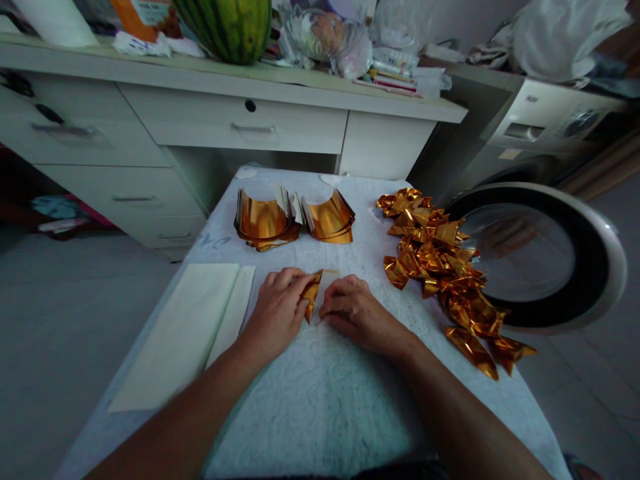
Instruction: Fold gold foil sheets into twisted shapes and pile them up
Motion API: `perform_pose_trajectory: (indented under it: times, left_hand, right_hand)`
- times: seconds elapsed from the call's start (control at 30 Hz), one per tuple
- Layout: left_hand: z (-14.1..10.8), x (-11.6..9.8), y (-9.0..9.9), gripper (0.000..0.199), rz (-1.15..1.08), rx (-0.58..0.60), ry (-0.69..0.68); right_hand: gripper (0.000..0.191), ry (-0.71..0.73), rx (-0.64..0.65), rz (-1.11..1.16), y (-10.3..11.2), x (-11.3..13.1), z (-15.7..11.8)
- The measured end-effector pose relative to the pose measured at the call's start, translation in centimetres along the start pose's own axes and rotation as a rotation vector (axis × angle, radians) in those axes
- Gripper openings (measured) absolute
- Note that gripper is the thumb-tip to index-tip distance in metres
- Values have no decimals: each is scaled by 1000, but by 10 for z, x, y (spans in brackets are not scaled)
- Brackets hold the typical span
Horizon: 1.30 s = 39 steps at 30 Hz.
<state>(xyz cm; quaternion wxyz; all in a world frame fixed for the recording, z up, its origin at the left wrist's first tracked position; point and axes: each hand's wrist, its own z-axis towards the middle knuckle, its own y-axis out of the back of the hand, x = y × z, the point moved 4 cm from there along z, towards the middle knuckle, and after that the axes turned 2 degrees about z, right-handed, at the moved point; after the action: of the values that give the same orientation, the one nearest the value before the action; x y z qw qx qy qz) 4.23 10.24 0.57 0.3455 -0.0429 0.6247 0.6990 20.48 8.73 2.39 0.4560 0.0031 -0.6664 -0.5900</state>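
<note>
At the middle of the cloth-covered table (300, 393), my left hand (280, 303) presses its fingers on a small piece of gold foil paper (312, 297). Just right of it, my right hand (353, 310) has its fingers pinched together at the pale edge of the same piece. Two curved stacks of gold foil sheets, the left one (263, 217) and the right one (330, 217), lie beyond my hands. A long heap of folded gold foil pieces (430, 253) runs down the right side. Pale paper sheets (180, 327) lie flat on the left.
Behind the table stands a white cabinet (200, 123) with drawers; its top holds a watermelon (227, 27), a glass bowl (323, 33) and packets. A washing machine (543, 113) with its round door (530, 257) swung out is on the right, close to the foil heap.
</note>
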Motion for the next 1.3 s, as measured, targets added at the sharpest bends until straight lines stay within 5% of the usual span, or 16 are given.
perform_pose_trajectory:
  times: [0.2, 0.83, 1.3]
  left_hand:
    - [-1, 0, 0, 37, -42, 82, -44]
    - [-4, -6, 1, 41, -53, 79, -122]
    - [-5, -7, 5, 18, -116, 109, -107]
  right_hand:
    - [11, -73, -51, 8, -4, 0, 3]
    - [5, -260, -169, -9, -13, 2, 9]
    - [5, -285, -189, -20, -16, 2, 9]
